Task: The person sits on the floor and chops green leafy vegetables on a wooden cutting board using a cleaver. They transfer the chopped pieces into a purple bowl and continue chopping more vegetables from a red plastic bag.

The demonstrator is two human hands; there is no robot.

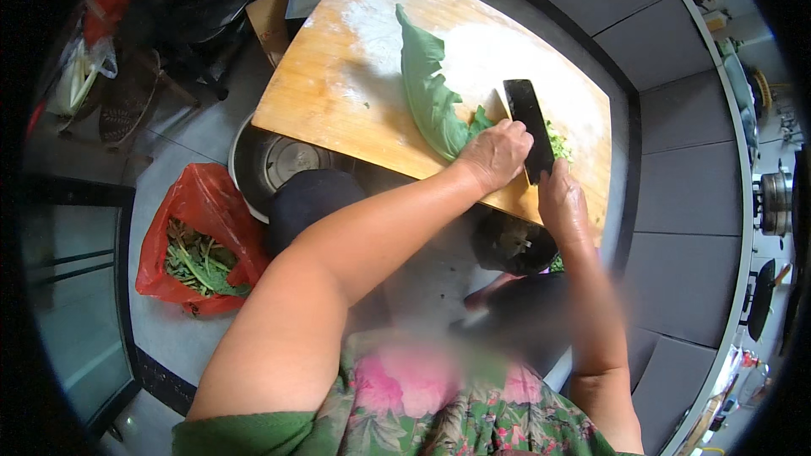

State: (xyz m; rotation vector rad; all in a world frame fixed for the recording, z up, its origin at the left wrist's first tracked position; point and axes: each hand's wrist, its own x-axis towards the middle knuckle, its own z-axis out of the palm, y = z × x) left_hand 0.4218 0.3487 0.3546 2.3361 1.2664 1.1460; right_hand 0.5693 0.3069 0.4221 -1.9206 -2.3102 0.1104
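My right hand point(562, 199) grips the handle end of a dark-bladed cleaver point(531, 126) near the front right of a wooden board point(317, 88). Close against the blade's left side, my left hand point(497, 151) is closed on the stem end of leafy greens. A large green leaf point(426, 76) stretches from beside that hand toward the far side of the board. Finely chopped greens point(559, 142) lie just right of the blade, partly hidden by it. White flour point(475, 47) is spread over the board's far half.
Left of the board, a metal basin point(244, 164) stands on the floor near a red plastic bag point(196, 177) of leafy scraps. Below the board's front edge is a dark container point(507, 244). Grey cabinets point(687, 190) line the right side; a black chair point(218, 0) is at upper left.
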